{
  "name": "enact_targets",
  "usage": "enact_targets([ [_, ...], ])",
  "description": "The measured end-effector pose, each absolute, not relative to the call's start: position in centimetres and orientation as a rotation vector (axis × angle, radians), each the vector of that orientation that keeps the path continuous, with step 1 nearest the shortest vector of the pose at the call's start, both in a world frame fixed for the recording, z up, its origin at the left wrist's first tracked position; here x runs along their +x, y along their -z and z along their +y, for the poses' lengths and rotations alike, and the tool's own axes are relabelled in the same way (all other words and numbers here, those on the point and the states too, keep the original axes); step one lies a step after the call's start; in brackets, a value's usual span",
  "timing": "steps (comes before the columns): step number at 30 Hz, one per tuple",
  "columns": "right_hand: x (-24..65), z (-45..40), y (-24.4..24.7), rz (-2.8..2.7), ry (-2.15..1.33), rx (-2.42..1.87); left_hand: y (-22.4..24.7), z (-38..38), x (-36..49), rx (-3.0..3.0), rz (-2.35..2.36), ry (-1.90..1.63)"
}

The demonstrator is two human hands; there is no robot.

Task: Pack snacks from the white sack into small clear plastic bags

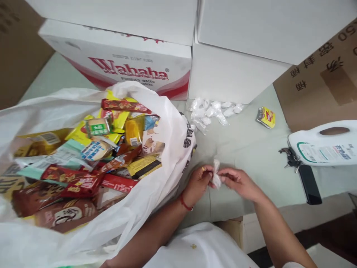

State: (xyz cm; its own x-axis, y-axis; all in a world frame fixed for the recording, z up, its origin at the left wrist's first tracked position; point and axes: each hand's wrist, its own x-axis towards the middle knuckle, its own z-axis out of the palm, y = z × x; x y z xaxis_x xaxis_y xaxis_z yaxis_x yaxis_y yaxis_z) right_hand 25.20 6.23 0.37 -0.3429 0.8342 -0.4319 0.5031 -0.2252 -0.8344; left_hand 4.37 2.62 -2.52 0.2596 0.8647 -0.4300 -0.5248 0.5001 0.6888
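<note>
A small white plastic bundle (216, 175), pinched in at its middle, is held between my two hands near the table's front edge. My left hand (198, 182), with a red cord at the wrist, grips it from the left with thumb and fingers. From the right, my right hand (238, 182) holds it between thumb and fingertips. Farther back lie several similar small white plastic bundles (213, 110) in a loose pile. To the left a large white plastic bag (167, 139) gapes open, full of packaged snacks (75, 178).
Behind stand a Wahaba-labelled carton (125, 63) and white boxes (223, 70). At the right are a brown carton (315, 85), a white jug (326, 143), keys (291, 158), a black phone (310, 184) and a small yellow packet (266, 117).
</note>
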Motion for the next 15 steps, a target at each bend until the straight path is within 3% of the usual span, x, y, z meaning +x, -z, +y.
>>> enact_targets([
  [2, 28.4, 9.7, -0.1, -1.675, -1.327, -1.784, 2.9, 2.5, 4.6, 0.518, 0.93, -0.968],
  [4, 32.3, 15.4, -0.2, -1.574, -0.649, -2.014, 2.9, 2.7, 4.6, 0.507, 0.913, -0.995],
  [6, 35.6, 21.3, -0.4, -1.52, -0.274, -2.199, 2.6, 3.1, 4.4, 0.466, 0.888, -1.031],
  [10, 38.1, 27.8, -0.8, -1.605, -0.239, -2.344, 1.9, 3.5, 3.8, 0.428, 0.808, -1.046],
  [15, 37.7, 24.4, -1.9, -1.537, -0.449, -2.273, 1.5, 3.2, 3.0, 0.254, 0.677, -0.999],
])
